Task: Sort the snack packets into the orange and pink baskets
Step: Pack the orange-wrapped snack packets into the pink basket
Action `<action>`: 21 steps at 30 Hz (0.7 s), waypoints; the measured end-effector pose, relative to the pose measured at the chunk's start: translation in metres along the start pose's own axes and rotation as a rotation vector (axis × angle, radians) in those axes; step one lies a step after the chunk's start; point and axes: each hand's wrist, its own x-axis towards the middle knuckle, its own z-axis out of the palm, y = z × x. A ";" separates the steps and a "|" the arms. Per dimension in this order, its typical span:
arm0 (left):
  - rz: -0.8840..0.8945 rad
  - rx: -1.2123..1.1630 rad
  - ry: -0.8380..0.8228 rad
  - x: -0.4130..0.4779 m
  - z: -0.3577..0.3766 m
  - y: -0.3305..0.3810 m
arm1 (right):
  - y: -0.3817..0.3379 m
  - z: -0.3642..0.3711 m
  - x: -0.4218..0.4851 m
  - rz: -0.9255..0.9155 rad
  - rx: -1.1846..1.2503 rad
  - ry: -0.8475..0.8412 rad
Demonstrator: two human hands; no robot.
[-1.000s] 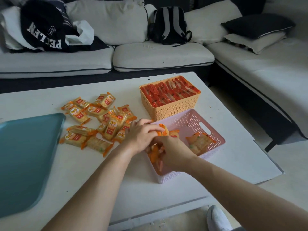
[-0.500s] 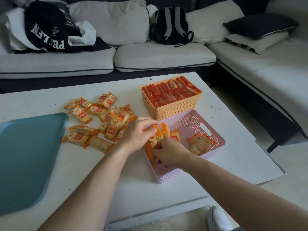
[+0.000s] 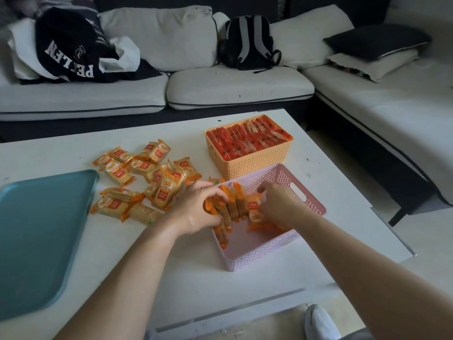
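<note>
The pink basket [image 3: 267,251] stands near the table's front right, with several yellow cracker packets [image 3: 235,206] standing on edge inside it. My left hand [image 3: 196,209] curls over the basket's left rim and grips the left end of that row. My right hand [image 3: 279,204] reaches into the basket's right half, its fingers curled round packets there. Behind it, the orange basket [image 3: 255,163] is packed with red packets [image 3: 247,139]. A loose pile of yellow cracker packets [image 3: 144,177] lies on the table to the left of my hands.
A teal tray [image 3: 41,236] lies at the table's left edge. The white table [image 3: 186,273] ends just in front of the pink basket. A sofa with a black backpack [image 3: 247,42], clothes and cushions runs behind and to the right. A white shoe [image 3: 318,322] shows below.
My right hand has moved from the basket's left side to its right half. The packets in the basket now stand in a row between my hands. The left hand stays at the left rim.
</note>
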 end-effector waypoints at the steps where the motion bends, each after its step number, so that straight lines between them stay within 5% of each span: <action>1: 0.006 0.002 0.008 0.001 0.001 -0.001 | 0.002 0.005 0.006 -0.028 -0.017 -0.052; 9: 0.049 0.084 0.055 -0.001 -0.005 0.009 | -0.001 0.024 0.027 -0.136 -0.181 -0.081; 15: 0.025 0.335 -0.203 0.010 -0.003 0.037 | 0.003 0.025 0.025 -0.121 -0.152 -0.020; 21: 0.034 0.320 -0.207 0.015 0.002 0.024 | 0.007 -0.001 0.003 -0.132 0.027 0.044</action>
